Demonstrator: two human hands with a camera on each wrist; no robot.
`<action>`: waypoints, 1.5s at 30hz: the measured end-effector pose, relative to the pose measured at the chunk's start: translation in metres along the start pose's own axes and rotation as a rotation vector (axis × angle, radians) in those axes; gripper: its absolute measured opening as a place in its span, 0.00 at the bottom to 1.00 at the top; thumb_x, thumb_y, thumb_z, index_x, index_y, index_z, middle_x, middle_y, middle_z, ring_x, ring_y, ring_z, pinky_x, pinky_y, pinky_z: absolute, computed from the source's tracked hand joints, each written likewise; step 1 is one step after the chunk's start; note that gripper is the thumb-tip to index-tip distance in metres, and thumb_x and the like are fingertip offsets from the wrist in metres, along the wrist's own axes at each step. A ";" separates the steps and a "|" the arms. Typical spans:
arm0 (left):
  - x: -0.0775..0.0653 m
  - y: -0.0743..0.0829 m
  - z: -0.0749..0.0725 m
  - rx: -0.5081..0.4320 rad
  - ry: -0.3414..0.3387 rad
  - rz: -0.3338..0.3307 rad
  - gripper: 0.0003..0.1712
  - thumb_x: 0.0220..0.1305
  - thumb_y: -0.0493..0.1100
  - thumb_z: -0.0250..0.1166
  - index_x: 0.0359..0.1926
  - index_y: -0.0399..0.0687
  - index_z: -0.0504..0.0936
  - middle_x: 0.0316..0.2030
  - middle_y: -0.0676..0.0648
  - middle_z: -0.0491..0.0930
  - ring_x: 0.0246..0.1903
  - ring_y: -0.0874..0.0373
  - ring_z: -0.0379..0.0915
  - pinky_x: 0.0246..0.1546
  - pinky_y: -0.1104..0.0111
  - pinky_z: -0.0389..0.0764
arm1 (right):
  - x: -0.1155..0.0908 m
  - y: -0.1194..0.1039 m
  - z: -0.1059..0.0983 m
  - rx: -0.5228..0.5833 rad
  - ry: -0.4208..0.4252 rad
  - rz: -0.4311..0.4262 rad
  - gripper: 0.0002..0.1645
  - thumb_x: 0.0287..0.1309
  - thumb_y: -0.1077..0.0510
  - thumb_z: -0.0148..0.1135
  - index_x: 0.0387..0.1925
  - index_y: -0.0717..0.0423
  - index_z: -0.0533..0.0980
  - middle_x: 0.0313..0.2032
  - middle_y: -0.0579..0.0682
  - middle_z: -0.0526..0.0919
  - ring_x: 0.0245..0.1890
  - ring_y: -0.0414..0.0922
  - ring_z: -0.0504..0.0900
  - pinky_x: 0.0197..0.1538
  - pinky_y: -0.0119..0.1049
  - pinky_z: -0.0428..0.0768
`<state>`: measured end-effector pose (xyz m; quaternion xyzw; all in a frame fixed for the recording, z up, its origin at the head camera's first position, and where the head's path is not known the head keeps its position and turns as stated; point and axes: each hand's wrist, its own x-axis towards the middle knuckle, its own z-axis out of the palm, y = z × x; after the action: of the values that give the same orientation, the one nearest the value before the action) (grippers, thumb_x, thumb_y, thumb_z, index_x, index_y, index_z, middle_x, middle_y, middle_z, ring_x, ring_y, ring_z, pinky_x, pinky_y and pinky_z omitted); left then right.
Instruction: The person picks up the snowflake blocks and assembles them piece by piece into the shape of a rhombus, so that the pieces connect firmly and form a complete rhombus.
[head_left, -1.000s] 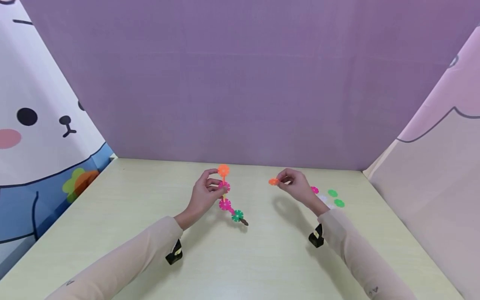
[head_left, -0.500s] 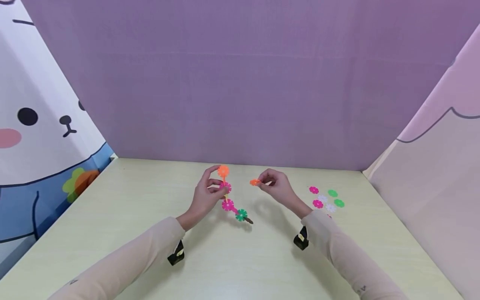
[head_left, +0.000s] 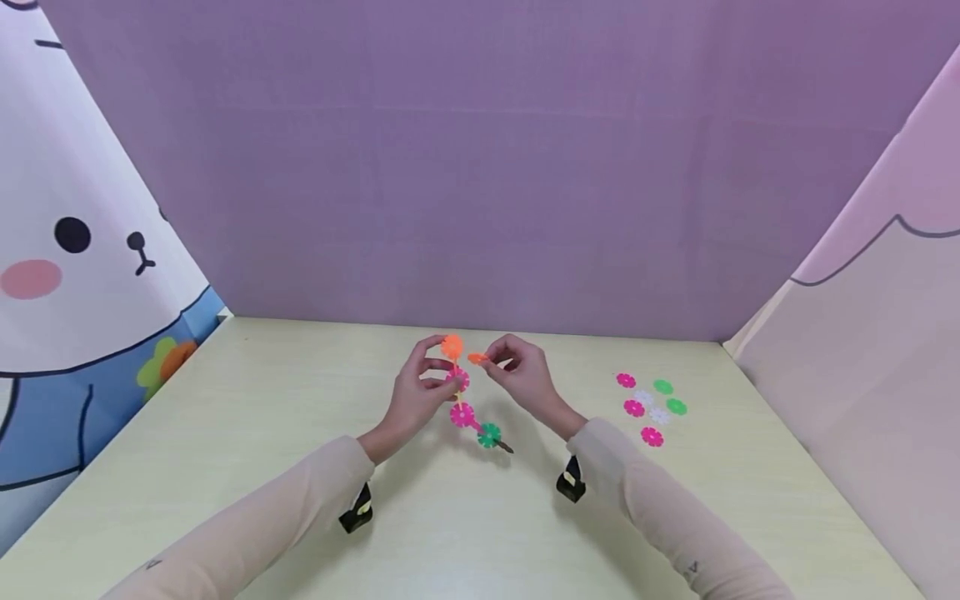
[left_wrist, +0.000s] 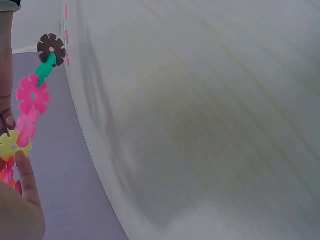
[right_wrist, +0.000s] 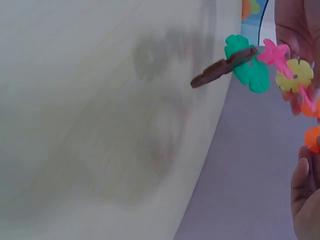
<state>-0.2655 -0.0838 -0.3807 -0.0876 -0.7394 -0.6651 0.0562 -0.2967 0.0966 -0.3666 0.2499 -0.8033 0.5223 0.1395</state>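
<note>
My left hand pinches the colourful plastic flower chain so it won't drop; my right hand pinches an orange flower.

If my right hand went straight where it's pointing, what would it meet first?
Probably the orange end disc of the flower chain in your left hand, touched first by the orange piece your right hand pinches; depth is unclear.

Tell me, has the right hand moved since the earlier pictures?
Yes, leftward: judged against the rightmost green disc on the table in the head view, the right hand, pinching an orange disc, sits farther away and closer to the left hand.
</note>
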 end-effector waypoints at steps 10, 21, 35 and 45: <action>0.000 0.000 0.005 -0.008 -0.002 0.000 0.35 0.53 0.36 0.66 0.60 0.62 0.62 0.42 0.41 0.74 0.30 0.50 0.81 0.32 0.64 0.83 | -0.007 -0.037 0.003 -0.027 0.047 0.005 0.07 0.50 0.69 0.63 0.32 0.69 0.75 0.30 0.62 0.81 0.33 0.54 0.80 0.33 0.35 0.77; 0.000 0.000 0.004 0.017 -0.018 0.027 0.35 0.54 0.37 0.66 0.60 0.61 0.62 0.50 0.41 0.70 0.28 0.50 0.81 0.32 0.64 0.83 | -0.011 -0.044 0.003 -0.028 0.075 -0.029 0.06 0.49 0.71 0.62 0.30 0.70 0.75 0.29 0.62 0.81 0.30 0.54 0.79 0.32 0.37 0.78; 0.003 0.000 0.001 -0.004 -0.036 0.075 0.36 0.52 0.36 0.68 0.59 0.65 0.65 0.46 0.42 0.72 0.29 0.49 0.82 0.30 0.64 0.83 | -0.011 -0.045 0.006 -0.023 0.118 -0.100 0.05 0.47 0.73 0.62 0.29 0.72 0.75 0.28 0.64 0.81 0.30 0.55 0.80 0.32 0.42 0.80; 0.001 0.006 -0.004 0.042 -0.041 0.116 0.36 0.49 0.36 0.69 0.60 0.49 0.67 0.44 0.37 0.77 0.35 0.44 0.81 0.35 0.68 0.82 | -0.011 -0.041 0.009 -0.045 0.124 -0.167 0.04 0.47 0.73 0.62 0.28 0.70 0.75 0.27 0.60 0.81 0.27 0.52 0.79 0.30 0.37 0.80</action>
<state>-0.2657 -0.0867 -0.3743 -0.1428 -0.7480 -0.6431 0.0812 -0.2650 0.0774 -0.3444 0.2802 -0.7809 0.5052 0.2375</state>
